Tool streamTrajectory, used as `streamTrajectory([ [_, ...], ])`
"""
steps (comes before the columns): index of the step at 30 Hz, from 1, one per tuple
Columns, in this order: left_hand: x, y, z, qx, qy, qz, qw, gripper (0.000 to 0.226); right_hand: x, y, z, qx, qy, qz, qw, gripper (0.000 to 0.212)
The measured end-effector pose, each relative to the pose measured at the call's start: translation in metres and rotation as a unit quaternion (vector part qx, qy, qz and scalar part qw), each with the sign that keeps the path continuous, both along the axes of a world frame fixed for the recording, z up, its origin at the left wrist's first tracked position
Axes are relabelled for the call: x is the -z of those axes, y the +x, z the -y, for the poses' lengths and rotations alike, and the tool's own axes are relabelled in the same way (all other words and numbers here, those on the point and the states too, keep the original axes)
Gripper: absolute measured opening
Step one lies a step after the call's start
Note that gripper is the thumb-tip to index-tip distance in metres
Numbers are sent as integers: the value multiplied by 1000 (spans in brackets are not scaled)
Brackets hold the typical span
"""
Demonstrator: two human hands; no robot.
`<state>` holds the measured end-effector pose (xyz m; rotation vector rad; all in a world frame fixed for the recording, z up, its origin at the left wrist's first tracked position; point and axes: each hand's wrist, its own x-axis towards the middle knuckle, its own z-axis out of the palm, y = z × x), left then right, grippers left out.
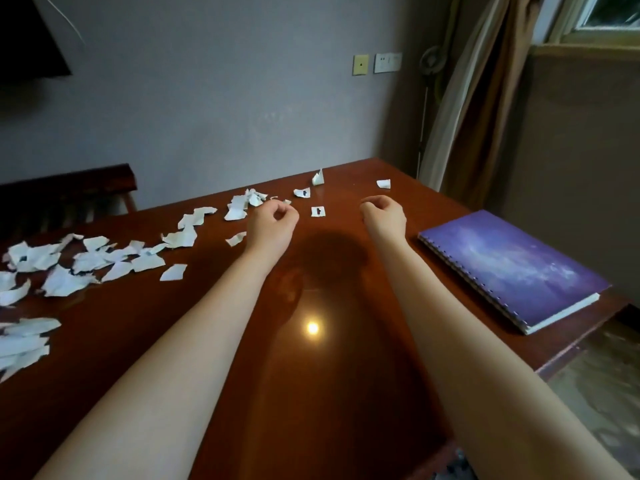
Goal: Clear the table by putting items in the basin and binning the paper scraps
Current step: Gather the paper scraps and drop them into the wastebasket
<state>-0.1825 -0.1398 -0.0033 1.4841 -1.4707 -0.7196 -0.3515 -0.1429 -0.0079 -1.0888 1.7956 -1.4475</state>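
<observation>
Paper scraps (86, 258) lie strewn over the left half of a glossy dark-red wooden table (346, 375), too many and too overlapped to count: a thick drift at the left edge, a looser band running toward the far middle, and a few strays beyond the hands. Four of those strays stand apart on the far side: a small square with a dark mark (318, 211), a torn bit with a dark mark (302, 192), a folded piece standing up on edge (318, 177), and a lone white bit near the far right corner (383, 183). The marks are too small to read.

Largest after the table is one spiral-bound notebook (512, 265) with a purple galaxy cover, lying flat at the right edge, well apart from the scraps. No writing shows on its cover.

Two bare forearms reach out over the bare middle of the table. The left hand (273, 225) is curled into a loose fist just beside the scraps near the far middle; whether it pinches anything between its fingertips I cannot tell. The right hand (382, 214) is likewise curled with fingers tucked in, above bare wood.

A ceiling light glares as a bright spot (312, 328) on the polished top. Behind stands a pale grey wall with two wall plates (377, 63), a dark chair back (65, 192) at the far left, and a brown and cream curtain (464, 109) by a window on the right.
</observation>
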Motion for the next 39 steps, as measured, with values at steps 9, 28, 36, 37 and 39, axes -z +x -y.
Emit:
streamTrajectory([
  [9, -3, -30, 95, 46, -27, 183, 982, 35, 12, -32, 101, -23, 124, -264, 956, 53],
  [28, 12, -56, 226, 184, 24, 442, 877, 48, 26, -23, 142, -234, 123, -341, 902, 48],
  [36, 25, -33, 223, 176, 59, 449, 874, 45, 21, -17, 130, -277, 55, -295, 913, 52],
  [37, 23, -32, 223, 176, 50, 443, 878, 43, 23, -15, 130, -276, 36, -287, 916, 54],
  [39, 19, -27, 221, 165, 30, 409, 897, 33, 25, -10, 133, -243, -8, -278, 929, 56],
])
